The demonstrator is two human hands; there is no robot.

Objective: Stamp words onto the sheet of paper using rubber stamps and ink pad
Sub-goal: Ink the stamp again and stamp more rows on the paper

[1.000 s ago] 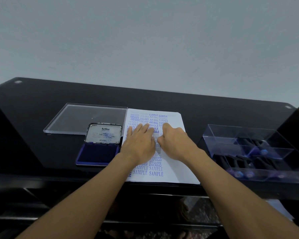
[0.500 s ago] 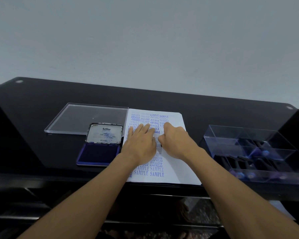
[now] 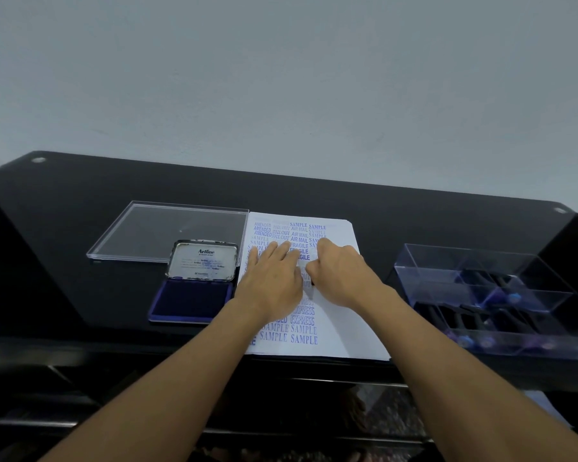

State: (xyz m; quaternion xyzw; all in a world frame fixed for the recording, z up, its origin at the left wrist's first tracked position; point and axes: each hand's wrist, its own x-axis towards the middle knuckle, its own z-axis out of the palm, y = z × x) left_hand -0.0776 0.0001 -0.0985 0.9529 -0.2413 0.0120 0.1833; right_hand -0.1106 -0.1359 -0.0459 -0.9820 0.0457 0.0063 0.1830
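Left hand point(image 3: 274, 281), fingers flat, pins the sheet of paper point(image 3: 344, 328) at the near edge of the counter point(image 3: 80, 228) against sliding while the right hand point(image 3: 341, 278), curled round a mostly hidden rubber stamp point(image 3: 312, 282), presses mid-sheet; the open ink pad point(image 3: 191, 301) lies alongside.

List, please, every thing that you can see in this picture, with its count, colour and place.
table: one, glossy black, under everything
wall: one, pale grey, behind the table
sheet of paper: one, white with blue stamped words, table centre
ink pad: one, blue, metal lid open, left of the paper
clear lid: one, transparent, behind the ink pad
clear box: one, transparent, with compartments, right of the paper
boxed stamps: several, dark with blue ends, exact count unclear
rubber stamp: one, dark, mostly hidden under the right hand
left hand: one, flat on the paper
right hand: one, curled over the rubber stamp
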